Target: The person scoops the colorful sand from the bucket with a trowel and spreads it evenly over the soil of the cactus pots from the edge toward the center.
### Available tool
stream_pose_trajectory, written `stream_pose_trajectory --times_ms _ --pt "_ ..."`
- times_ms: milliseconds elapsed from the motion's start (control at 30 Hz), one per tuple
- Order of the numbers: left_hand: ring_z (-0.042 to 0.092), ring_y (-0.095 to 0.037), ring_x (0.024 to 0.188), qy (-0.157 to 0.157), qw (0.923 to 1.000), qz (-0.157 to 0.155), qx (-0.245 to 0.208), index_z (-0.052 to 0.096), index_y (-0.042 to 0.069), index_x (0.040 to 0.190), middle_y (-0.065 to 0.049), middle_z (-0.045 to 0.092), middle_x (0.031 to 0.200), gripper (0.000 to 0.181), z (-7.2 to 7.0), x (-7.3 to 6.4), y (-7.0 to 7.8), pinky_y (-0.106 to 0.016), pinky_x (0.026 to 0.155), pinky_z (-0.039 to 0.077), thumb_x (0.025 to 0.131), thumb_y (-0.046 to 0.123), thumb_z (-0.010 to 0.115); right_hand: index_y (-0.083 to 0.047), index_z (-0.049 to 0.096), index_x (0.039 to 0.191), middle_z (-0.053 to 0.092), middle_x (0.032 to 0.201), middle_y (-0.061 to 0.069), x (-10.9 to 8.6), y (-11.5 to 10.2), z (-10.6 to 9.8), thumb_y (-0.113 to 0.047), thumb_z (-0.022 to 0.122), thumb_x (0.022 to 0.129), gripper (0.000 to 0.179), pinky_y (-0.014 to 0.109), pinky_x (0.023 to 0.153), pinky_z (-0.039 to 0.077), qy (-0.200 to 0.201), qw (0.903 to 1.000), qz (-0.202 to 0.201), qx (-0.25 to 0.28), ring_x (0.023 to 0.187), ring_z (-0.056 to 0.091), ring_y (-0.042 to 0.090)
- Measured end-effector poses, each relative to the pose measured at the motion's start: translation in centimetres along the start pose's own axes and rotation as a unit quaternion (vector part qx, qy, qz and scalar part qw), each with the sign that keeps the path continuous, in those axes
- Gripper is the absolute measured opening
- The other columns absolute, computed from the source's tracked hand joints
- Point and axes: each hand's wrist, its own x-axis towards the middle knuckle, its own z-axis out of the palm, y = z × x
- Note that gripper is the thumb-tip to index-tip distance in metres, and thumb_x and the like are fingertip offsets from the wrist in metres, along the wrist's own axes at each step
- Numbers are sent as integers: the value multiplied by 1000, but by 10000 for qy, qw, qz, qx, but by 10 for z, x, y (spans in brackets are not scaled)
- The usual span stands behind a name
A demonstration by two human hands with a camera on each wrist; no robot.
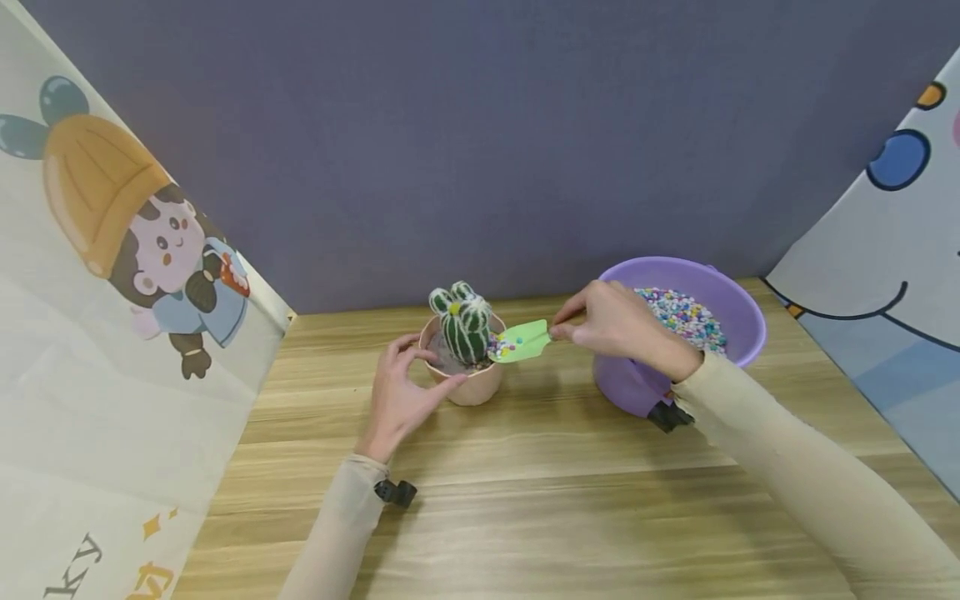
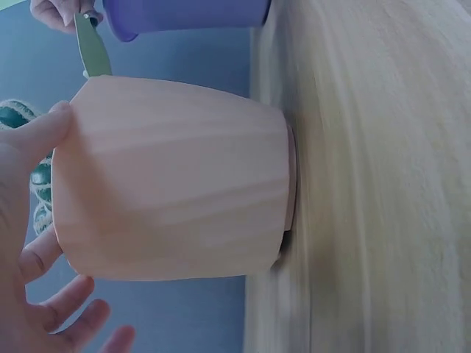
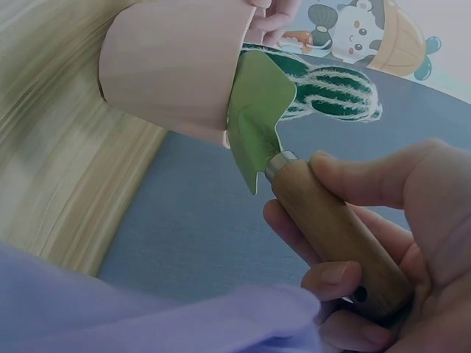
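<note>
Left hand (image 1: 405,396) grips pot (image 1: 476,388) by rim, fingers spread. Right hand (image 1: 617,323) grips trowel (image 1: 532,342) – coloured pebbles (image 1: 504,344) on blade, tip beside cactus (image 1: 467,335)

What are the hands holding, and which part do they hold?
The right hand grips the green-bladed shovel by its brown wooden handle; the left hand holds the round pale-pink pot by its rim.

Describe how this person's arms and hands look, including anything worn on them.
The left sleeve and right sleeve are long, plain and cream-coloured, with a small black left wrist camera and black right wrist camera near their ends. The left hand and right hand wear no gloves.
</note>
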Motion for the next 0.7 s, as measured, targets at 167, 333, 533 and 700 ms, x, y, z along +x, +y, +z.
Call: stream_pose_trajectory --times_ms 167,333,533,700 --pt "46 -36 146 -254 9996 31 -76 70 12 118 -12 48 157 65 -1 4 1 -62 122 41 73 51 96 -23 88 98 83 91 -2 -1 1 -1 -33 83 91 13 31 53 39 -33 10000 -3 2 59 55 12" --pt "35 -42 156 -874 9961 76 -44 61 13 141 -12 34 172 76 -8 9 -6 -70 123 35 81 49 90 -23 88 97 82 88 -3 -2 -1 -3 -32 83 91 12 31 52 37 -47 10000 8 12 56 52 11" --pt "36 -42 157 -1019 9947 92 -91 63 14 143 -8 34 174 75 -12 9 -10 -69 124 35 83 49 89 -22 88 98 82 86 -4 -3 -2 -4 -31 82 92 12 31 51 36 -77 10000 25 17 55 52 11" --pt "40 -40 155 -857 9962 41 117 69 15 134 -7 41 170 71 -12 7 -9 -69 125 34 79 55 90 -22 87 98 83 88 -2 -3 -4 -5 -32 83 91 13 30 51 37 -118 9999 58 29 55 52 12"
